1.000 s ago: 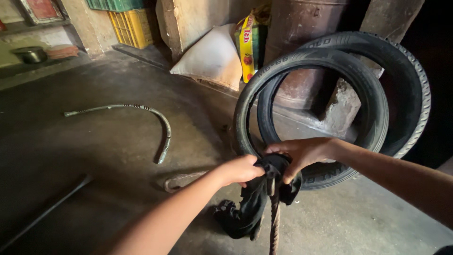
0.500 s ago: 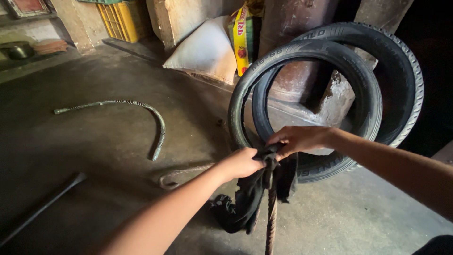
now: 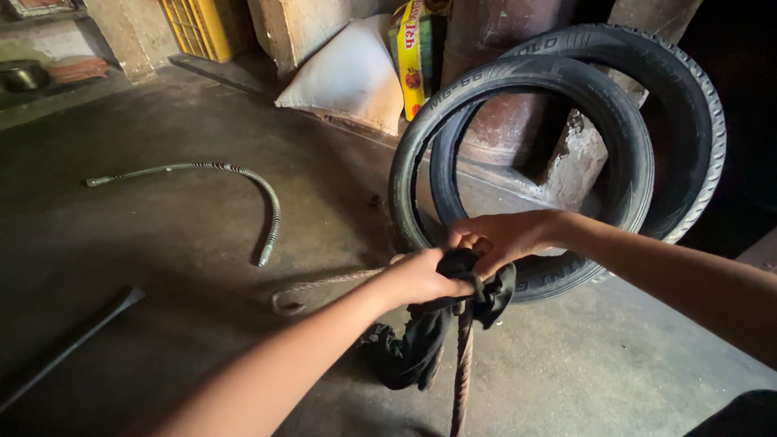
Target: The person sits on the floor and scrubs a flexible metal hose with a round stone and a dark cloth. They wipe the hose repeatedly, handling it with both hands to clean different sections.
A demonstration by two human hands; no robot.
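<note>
Yellow is what catches my eye first: a tall narrow carton (image 3: 414,57) with red print and a small red picture stands upright against the back wall, just right of a pale stuffed sack (image 3: 348,77) that leans beside it. Farther left at the top edge I see a yellow slatted crate (image 3: 198,28).

My left hand (image 3: 421,279) is closed in a fist on the black cloth (image 3: 421,340), gripping it where it wraps the top of a ribbed rusty rod (image 3: 461,364) that stands nearly upright. My right hand (image 3: 502,239) comes in from the right and pinches the upper bunch of the same cloth, fingers together on it, just above and touching the left hand's knuckles. The rest of the cloth hangs below both hands and piles on the concrete floor (image 3: 162,243). Right behind the hands lean two black tyres (image 3: 615,137), one in front of the other, against a rusty drum (image 3: 502,48).

A flexible metal hose (image 3: 243,182) curves on the floor well to the left, and a dark bar (image 3: 73,344) lies at the lower left.

Compared with a second ago, my hands keep the same grip on the cloth; the view has shifted slightly, so the tyres sit higher and more to the right
</note>
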